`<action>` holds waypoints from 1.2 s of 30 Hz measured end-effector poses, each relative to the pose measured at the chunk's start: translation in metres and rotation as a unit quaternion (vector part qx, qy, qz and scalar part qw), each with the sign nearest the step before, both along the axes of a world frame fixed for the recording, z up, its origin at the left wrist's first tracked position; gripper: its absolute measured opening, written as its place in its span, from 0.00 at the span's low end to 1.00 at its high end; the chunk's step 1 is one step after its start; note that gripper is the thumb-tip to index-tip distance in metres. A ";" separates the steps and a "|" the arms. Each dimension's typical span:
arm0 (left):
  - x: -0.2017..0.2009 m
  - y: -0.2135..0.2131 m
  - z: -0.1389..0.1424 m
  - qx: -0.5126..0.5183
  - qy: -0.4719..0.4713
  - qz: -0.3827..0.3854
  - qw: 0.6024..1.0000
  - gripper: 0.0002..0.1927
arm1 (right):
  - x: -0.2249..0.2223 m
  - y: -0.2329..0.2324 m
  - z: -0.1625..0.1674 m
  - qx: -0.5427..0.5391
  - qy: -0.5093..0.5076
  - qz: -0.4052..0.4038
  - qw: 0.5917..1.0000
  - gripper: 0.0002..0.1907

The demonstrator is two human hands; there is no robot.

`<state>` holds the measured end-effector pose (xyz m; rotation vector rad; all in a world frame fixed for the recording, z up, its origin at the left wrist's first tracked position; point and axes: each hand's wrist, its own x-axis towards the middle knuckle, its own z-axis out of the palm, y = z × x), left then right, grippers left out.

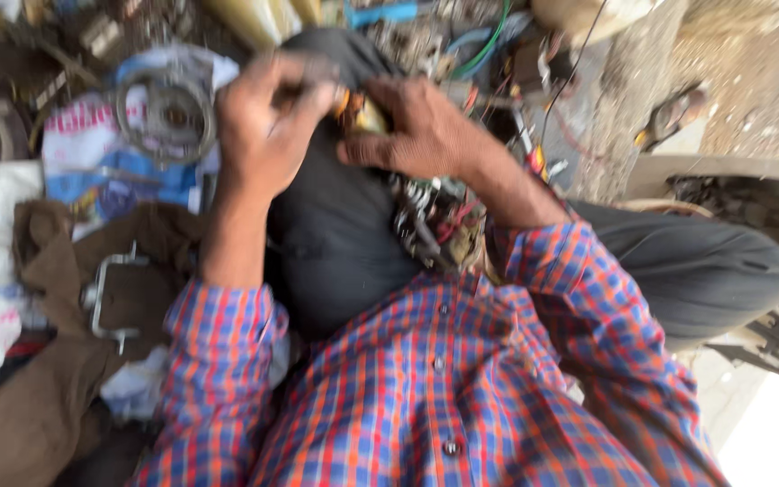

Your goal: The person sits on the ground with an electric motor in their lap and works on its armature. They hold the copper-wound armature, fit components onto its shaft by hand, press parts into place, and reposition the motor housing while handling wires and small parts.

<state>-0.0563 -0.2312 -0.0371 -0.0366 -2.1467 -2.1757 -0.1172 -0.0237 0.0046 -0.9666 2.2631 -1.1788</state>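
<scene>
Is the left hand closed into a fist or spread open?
Closed: the left hand has its fingers curled tight beside the right hand. What it grips is too blurred to tell.

Both arms reach forward and bend in so the hands meet close together. The left hand [263, 126] is curled into a loose fist with the knuckles up. The right hand [416, 126] points its fingers toward the left hand, thumb underneath. Checked sleeves cover both arms down to the forearms. The picture is blurry.
</scene>
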 end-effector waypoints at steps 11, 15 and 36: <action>-0.008 0.005 0.005 0.045 0.005 -0.037 0.998 0.03 | 0.002 0.001 -0.002 0.043 -0.093 -0.008 0.995 0.28; -0.003 -0.013 0.009 0.396 -0.099 -0.062 0.911 0.02 | -0.004 0.005 -0.001 0.076 -0.111 -0.008 0.991 0.28; -0.004 0.016 0.002 -0.058 0.043 0.076 0.994 0.06 | 0.000 0.005 -0.011 0.013 0.033 0.006 0.999 0.27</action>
